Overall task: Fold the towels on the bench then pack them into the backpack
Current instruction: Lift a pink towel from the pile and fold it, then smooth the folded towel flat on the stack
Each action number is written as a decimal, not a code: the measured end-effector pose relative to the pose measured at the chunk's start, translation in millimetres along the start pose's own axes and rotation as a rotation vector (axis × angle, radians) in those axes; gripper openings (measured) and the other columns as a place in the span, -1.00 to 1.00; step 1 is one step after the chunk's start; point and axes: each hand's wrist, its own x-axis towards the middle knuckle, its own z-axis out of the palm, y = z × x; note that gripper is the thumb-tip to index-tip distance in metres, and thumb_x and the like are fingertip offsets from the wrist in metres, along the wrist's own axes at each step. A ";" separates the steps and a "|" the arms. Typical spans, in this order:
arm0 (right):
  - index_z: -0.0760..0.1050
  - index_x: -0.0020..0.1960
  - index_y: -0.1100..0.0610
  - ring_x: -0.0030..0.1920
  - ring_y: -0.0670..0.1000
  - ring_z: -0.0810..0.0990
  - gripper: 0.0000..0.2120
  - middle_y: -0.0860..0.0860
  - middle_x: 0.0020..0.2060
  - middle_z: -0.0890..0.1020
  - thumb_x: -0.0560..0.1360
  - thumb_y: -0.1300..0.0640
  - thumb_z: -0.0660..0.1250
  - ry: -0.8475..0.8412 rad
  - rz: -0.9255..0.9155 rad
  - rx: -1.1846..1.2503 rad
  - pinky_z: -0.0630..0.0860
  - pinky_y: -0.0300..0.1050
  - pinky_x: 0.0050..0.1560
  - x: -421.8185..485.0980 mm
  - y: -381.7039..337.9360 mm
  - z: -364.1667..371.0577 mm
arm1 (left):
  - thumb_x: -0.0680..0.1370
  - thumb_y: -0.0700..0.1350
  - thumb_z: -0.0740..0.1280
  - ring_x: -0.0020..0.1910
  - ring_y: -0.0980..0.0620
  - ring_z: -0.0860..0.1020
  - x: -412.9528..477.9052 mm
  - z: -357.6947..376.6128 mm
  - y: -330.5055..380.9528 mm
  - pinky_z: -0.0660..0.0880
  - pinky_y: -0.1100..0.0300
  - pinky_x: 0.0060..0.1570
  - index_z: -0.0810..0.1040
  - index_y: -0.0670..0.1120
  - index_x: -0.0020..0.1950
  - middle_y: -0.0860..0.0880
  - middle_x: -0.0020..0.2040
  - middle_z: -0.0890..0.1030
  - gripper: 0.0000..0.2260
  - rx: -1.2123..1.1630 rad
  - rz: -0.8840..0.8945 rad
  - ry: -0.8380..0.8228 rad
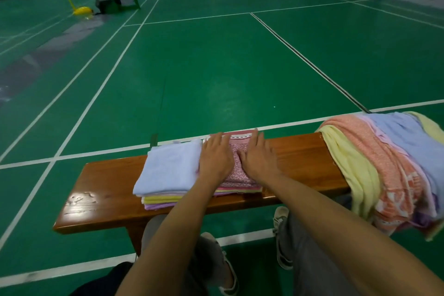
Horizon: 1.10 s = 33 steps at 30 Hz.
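Note:
A pink patterned towel (237, 170) lies folded on the wooden bench (108, 190), on top of a small stack. My left hand (216, 156) and my right hand (258, 158) both press flat on it with straight fingers. To its left a folded light-blue towel (170, 166) tops a stack of yellow and purple folded towels (159, 202). A heap of unfolded towels (384, 163), yellow, orange, pink and blue, drapes over the bench's right end. A dark shape (103, 283) at the bottom left could be the backpack; I cannot tell.
The bench stands on a green badminton court floor with white lines (216, 74). My legs and shoes (281, 238) are under the bench's near side. Net posts (81, 11), chairs and a green cart stand far off at the back.

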 end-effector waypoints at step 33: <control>0.15 0.59 0.10 0.61 0.24 0.04 -0.45 0.19 0.61 0.11 0.65 -0.03 0.13 -0.085 -0.217 -0.092 0.03 0.25 0.56 27.2 -1.3 -28.8 | 0.68 0.09 -0.01 0.51 -0.12 0.31 35.9 5.6 18.0 -0.03 -0.22 0.55 0.51 0.02 0.39 -0.08 0.45 0.48 -0.57 0.190 -0.009 -0.085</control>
